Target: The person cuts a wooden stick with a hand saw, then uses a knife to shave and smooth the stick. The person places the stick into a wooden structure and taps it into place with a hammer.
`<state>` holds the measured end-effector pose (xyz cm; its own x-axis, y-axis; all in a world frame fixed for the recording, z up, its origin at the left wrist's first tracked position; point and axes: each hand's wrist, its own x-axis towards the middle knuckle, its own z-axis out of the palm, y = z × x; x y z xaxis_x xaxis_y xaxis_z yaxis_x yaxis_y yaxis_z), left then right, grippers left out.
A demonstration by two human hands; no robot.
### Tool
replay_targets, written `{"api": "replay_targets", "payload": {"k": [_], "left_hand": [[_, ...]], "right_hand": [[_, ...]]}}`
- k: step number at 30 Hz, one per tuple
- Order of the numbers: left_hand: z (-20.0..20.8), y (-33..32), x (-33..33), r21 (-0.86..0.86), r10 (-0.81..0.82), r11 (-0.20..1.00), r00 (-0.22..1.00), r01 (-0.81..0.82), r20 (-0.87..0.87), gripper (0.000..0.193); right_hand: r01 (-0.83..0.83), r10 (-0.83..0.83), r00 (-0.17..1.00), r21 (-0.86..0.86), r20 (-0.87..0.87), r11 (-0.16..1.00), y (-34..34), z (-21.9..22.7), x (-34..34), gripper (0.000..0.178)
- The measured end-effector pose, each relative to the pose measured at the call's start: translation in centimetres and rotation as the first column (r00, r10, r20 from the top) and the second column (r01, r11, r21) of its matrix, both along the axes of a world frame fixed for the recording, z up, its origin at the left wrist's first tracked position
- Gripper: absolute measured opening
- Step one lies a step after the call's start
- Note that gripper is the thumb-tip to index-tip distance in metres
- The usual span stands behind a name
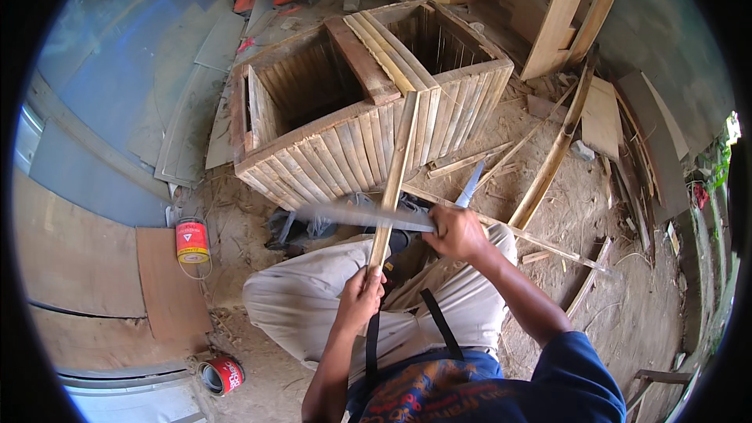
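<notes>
My left hand (359, 298) is closed around the lower end of a long, narrow wooden strip (399, 155). The strip slants up and away from me, its far end overlapping the front rim of a slatted wooden crate (345, 154). In my right hand (462, 233) is the handle of a machete (368, 217), its long blade pointing left across the strip. Motion blurs the blade, so whether it touches the wood I cannot tell. Just beyond my right hand stands a pale blue saw-like blade (471, 186), its lower end hidden.
The crate has two open bays, with boards laid over its middle. Loose strips and a long curved plank (548, 172) lie to the right. A red and yellow can (193, 240) and a red can (222, 376) are at left. Leaning boards (576, 12) stand at back right.
</notes>
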<state>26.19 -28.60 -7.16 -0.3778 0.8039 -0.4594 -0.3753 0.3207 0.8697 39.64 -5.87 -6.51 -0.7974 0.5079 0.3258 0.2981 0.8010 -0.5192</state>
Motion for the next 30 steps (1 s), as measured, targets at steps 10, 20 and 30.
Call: {"api": "replay_targets", "payload": {"k": [10, 20, 30], "left_hand": [[0.8, -2.3, -0.4, -0.009, -0.089, 0.996, 0.918, 0.093, -0.387, 0.029], [1.4, -3.6, -0.8, -0.006, -0.087, 0.995, 0.802, 0.103, -0.59, 0.031], [-0.6, -3.2, -1.8, -0.111, -0.138, 0.989, 0.838, 0.093, -0.528, 0.035]], "right_hand": [[0.116, -0.277, 0.869, 0.377, 0.41, 0.919, 7.8, 1.2, 2.8, 0.023], [-0.022, 0.001, 0.929, 0.054, 0.371, 0.998, 9.2, 1.7, 4.3, 0.021], [0.163, -0.177, 0.925, 0.069, 0.335, 0.984, 7.4, -0.2, 4.4, 0.026]]}}
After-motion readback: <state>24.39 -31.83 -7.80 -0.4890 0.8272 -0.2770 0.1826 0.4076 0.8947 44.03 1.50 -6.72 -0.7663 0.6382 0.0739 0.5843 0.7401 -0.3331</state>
